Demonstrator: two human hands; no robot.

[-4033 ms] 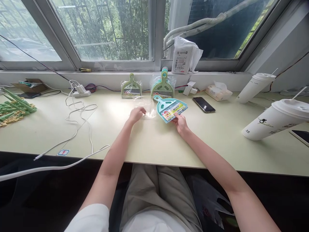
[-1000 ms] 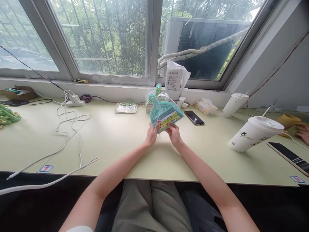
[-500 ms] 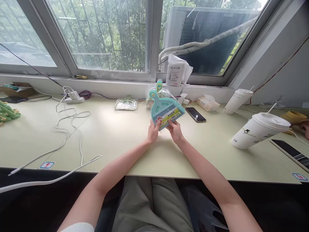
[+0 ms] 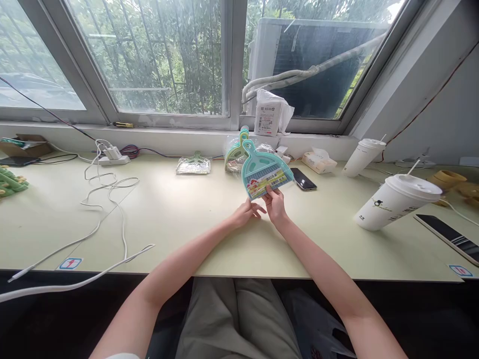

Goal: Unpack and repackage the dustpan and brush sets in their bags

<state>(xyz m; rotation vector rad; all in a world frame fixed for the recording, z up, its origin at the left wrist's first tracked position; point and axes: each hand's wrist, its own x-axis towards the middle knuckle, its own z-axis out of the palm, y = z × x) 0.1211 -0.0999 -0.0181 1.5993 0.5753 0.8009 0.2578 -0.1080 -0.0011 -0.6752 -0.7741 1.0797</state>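
A mint-green dustpan with a blue-grey brush and a printed label tilts above the table, its handle pointing to the window. My right hand pinches its lower edge, thumb over the label. Just below the dustpan's lower left corner is my left hand, fingers stretched and apart; a fingertip is close to that corner, and I cannot tell whether it touches. Behind the dustpan stand more wrapped dustpans, partly hidden. Another dustpan set in clear wrap lies to the left by the wall.
A phone, a tissue pack and two lidded cups, the nearer cup large, are on the right. White cables sprawl across the left of the table. A wrapped white packet rests on the sill.
My left hand has let go of the dustpan's lower left side and dropped below it with its fingers spread. The dustpan, held in my right hand, has shifted slightly right.
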